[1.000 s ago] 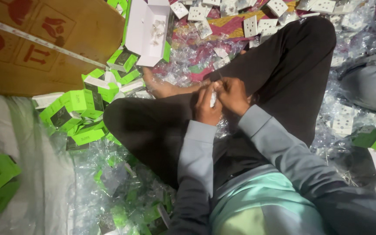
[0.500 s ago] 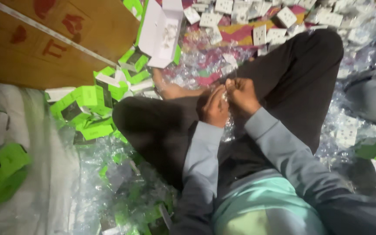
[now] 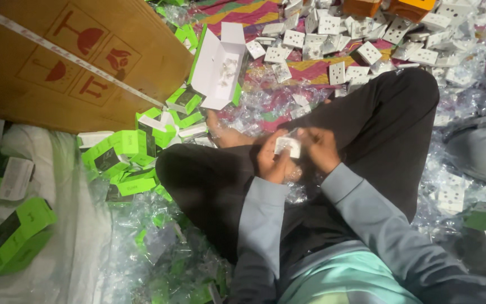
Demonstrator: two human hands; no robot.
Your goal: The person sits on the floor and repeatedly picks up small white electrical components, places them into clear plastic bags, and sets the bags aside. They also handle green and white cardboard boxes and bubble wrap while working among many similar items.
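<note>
I sit cross-legged on the floor in dark trousers and grey sleeves. My left hand (image 3: 270,161) and my right hand (image 3: 320,147) meet over my lap, both gripping one small white square socket plate (image 3: 288,146) wrapped in clear plastic. An open white box with green edges (image 3: 219,66) lies just beyond my bare foot (image 3: 227,137). Several loose white socket plates (image 3: 338,72) are scattered on the patterned cloth ahead.
A large brown cardboard carton (image 3: 74,62) stands at the upper left. Green and white small boxes (image 3: 122,149) are piled by my left knee, more on white sacking (image 3: 15,231) at the left. Clear plastic wrappers (image 3: 158,253) cover the floor. Another person's grey-clad leg (image 3: 479,152) is at the right.
The view has shifted a little, so more of the scattered plates ahead now show. My hands stay together over my lap, still working the small white plate.
</note>
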